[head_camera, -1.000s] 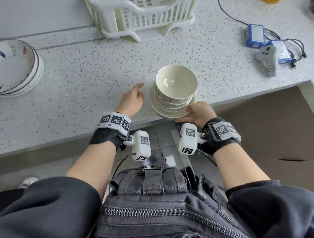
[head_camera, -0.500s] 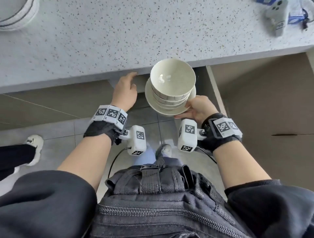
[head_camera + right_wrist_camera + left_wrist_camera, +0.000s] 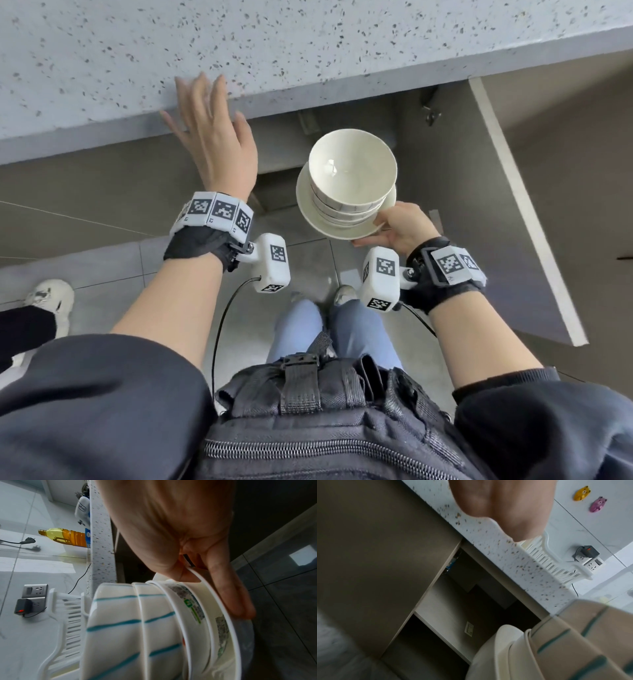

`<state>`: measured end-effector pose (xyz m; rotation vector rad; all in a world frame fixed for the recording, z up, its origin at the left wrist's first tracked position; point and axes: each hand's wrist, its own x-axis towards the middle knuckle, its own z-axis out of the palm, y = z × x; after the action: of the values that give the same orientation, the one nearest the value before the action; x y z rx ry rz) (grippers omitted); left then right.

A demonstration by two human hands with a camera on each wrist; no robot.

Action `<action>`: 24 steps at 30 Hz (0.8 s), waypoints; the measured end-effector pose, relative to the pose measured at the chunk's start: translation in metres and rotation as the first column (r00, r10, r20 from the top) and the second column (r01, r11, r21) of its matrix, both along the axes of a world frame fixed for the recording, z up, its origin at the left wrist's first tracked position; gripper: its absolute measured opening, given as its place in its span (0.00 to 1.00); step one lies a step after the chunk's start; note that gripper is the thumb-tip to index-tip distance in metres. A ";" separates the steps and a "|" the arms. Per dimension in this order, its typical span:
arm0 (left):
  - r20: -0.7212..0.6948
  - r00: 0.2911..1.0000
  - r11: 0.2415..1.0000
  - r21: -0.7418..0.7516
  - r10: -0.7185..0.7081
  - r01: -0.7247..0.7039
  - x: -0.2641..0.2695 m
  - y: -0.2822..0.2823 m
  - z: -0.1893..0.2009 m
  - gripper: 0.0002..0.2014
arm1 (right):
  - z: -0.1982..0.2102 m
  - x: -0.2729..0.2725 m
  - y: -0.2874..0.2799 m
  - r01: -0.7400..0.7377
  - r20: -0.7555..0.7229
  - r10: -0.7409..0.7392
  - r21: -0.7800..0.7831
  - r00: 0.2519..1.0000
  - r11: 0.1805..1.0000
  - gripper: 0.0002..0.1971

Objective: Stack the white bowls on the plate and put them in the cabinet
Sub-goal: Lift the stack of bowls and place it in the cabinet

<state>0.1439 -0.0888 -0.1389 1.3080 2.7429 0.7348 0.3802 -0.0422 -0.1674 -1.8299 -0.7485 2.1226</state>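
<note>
A stack of white bowls (image 3: 352, 171) with teal stripes (image 3: 116, 623) sits on a white plate (image 3: 308, 205). My right hand (image 3: 397, 226) pinches the plate's near rim, thumb on top and fingers (image 3: 235, 595) underneath, and holds the load in the air in front of the open cabinet (image 3: 342, 116) under the counter. My left hand (image 3: 212, 133) is spread flat with straight fingers over the counter's front edge (image 3: 102, 126), holding nothing. In the left wrist view the cabinet's shelf (image 3: 447, 622) shows beside the plate (image 3: 501, 642).
The open cabinet door (image 3: 513, 205) stands to the right of the bowls. A closed door (image 3: 102, 192) lies left of the opening. A white dish rack (image 3: 547, 559) and an oil bottle (image 3: 67, 536) stand on the counter. Another person's shoe (image 3: 48, 298) is on the floor at left.
My right hand has carried the plate and bowls off the counter and down in front of the open cabinet. My left hand has risen and spread open over the counter edge.
</note>
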 end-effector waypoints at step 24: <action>-0.497 0.819 0.787 0.610 0.286 0.095 -0.046 0.066 -0.119 0.20 | -0.185 -0.126 0.164 -0.059 -0.091 0.072 0.142 0.993 0.988 0.14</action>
<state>0.0974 -0.0232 -0.2576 1.7348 3.1858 1.6016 0.2541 0.1215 -0.3522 -1.6414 -0.9196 2.1231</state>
